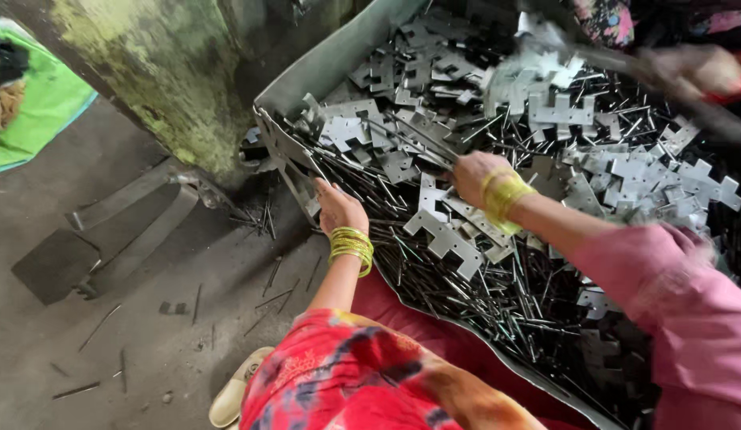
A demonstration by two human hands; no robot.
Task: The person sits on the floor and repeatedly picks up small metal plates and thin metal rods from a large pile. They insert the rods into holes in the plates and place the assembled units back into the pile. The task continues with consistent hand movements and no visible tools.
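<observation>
Head view: your left hand [338, 209] rests fingers-down on the tray [322, 68] rim among thin metal rods [434, 275]; its grip cannot be told. Your right hand [474, 177] closes over flat stamped plates [446, 235]: stiff, light, sharp-edged. Take them by the flat faces.

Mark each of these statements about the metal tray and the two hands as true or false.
1. The tray holds metal rods and notched flat plates. True.
2. The left hand is bare at the wrist. False: it wears yellow-green bangles.
3. The right hand reaches into the pile. True.
4. The floor bears no rods. False: several stray rods lie there.
</observation>
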